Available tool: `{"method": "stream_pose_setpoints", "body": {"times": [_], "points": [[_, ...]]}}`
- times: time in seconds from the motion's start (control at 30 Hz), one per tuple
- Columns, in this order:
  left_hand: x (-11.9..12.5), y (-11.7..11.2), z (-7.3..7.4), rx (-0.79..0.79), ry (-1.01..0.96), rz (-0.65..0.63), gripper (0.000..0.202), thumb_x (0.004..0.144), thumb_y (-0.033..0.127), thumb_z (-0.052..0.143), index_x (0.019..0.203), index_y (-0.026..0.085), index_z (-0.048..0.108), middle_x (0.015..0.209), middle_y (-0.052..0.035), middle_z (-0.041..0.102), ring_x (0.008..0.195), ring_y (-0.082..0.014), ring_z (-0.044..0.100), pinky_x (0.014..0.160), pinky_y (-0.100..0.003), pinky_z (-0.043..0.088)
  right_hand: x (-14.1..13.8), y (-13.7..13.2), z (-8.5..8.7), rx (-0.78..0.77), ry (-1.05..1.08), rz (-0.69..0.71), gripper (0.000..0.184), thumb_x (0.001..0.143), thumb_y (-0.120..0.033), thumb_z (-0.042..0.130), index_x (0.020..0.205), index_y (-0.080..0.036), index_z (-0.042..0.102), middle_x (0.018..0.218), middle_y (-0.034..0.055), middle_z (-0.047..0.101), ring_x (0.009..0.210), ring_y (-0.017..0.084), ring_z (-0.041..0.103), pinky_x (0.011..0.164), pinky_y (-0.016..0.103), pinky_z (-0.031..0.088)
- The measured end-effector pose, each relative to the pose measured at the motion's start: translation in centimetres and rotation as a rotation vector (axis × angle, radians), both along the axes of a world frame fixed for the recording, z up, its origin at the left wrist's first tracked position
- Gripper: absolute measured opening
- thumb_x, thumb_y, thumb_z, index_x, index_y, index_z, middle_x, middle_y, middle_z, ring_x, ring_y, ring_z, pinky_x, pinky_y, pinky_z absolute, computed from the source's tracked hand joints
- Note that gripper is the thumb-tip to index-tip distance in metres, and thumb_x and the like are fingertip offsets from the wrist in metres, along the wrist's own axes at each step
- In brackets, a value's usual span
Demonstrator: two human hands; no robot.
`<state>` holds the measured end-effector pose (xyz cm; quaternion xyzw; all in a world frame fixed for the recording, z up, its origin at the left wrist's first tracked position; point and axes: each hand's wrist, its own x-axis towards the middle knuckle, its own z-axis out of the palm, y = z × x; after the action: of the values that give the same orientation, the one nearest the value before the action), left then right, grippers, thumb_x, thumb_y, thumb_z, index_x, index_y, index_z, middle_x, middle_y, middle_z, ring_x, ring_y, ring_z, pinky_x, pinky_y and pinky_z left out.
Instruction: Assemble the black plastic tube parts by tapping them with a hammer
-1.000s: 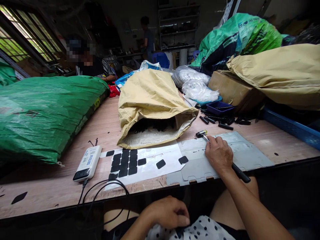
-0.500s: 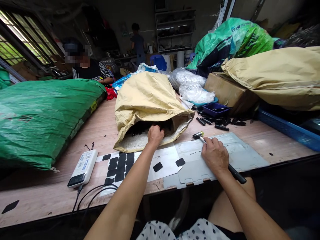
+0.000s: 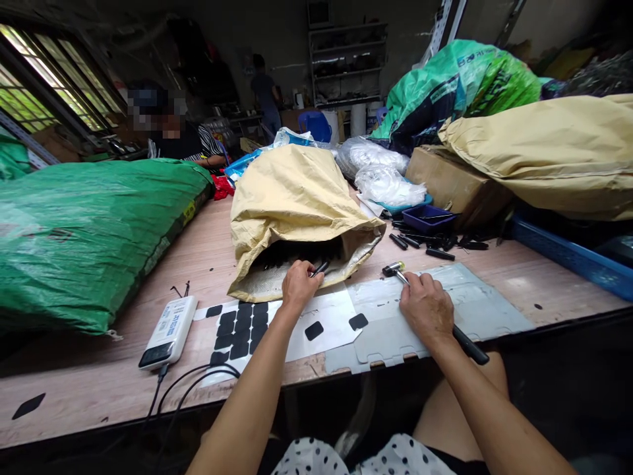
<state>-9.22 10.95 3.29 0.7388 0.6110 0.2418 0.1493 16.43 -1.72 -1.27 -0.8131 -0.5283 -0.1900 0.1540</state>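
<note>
My left hand point(image 3: 298, 287) is at the mouth of a tan woven sack point(image 3: 297, 191), closed around a slim black rod-shaped piece point(image 3: 320, 268) whose end sticks out past the fingers; its exact kind cannot be made out. Inside the sack's dark opening lie more black pieces point(image 3: 281, 253). My right hand point(image 3: 426, 307) grips a small hammer point(image 3: 469, 344) by its metal shaft, the head pointing away from me and the black handle running under the wrist. Beneath that hand is a grey plastic sheet point(image 3: 487, 307). Black rounded-square pads point(image 3: 314, 330) lie on white paper point(image 3: 331, 310) between my hands.
A white power bank point(image 3: 168, 330) with black cables is at front left, beside a big green sack point(image 3: 89, 237). Loose black pieces point(image 3: 439, 254), a purple tray point(image 3: 428, 216), a cardboard box point(image 3: 452, 185) and a blue crate point(image 3: 568, 254) occupy the right. A person point(image 3: 182, 142) sits across the table.
My left hand has drawn back out of the sack's mouth towards me, and a black piece now shows in its fingers. My right hand stays on the hammer.
</note>
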Motion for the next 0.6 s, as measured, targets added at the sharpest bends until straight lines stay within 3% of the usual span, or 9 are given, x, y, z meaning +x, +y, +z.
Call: {"method": "stream_pose_setpoints", "body": {"times": [0.17, 0.3, 0.6], "points": [[-0.8, -5.0, -0.2, 0.024, -0.235, -0.222, 0.009, 0.081, 0.026, 0.074, 0.084, 0.021, 0.069, 0.086, 0.0000, 0.063, 0.078, -0.0151, 0.058, 0.072, -0.027, 0.043, 0.0, 0.0, -0.1, 0.002, 0.000, -0.004, 0.030, 0.097, -0.025, 0.049, 0.122, -0.021, 0.067, 0.097, 0.0086, 0.061, 0.085, 0.021, 0.051, 0.068, 0.034, 0.028], [0.0, -8.0, -1.3, -0.081, -0.218, -0.370, 0.010, 0.081, 0.025, 0.074, 0.087, 0.021, 0.067, 0.087, 0.0003, 0.062, 0.078, -0.0157, 0.056, 0.071, -0.028, 0.042, 0.0, -0.1, 0.0, 0.008, -0.007, -0.004, 0.030, 0.097, -0.025, 0.049, 0.121, -0.021, 0.067, 0.097, 0.0087, 0.061, 0.086, 0.021, 0.051, 0.068, 0.034, 0.027], [1.5, -7.9, -2.9, 0.012, -0.159, -0.450, 0.014, 0.079, 0.025, 0.077, 0.091, 0.023, 0.069, 0.085, -0.0003, 0.064, 0.085, -0.0195, 0.054, 0.078, -0.032, 0.040, -0.1, -0.1, 0.1, -0.004, 0.019, -0.009, 0.031, 0.096, -0.025, 0.051, 0.122, -0.021, 0.066, 0.098, 0.0092, 0.061, 0.086, 0.021, 0.051, 0.068, 0.033, 0.027]]}}
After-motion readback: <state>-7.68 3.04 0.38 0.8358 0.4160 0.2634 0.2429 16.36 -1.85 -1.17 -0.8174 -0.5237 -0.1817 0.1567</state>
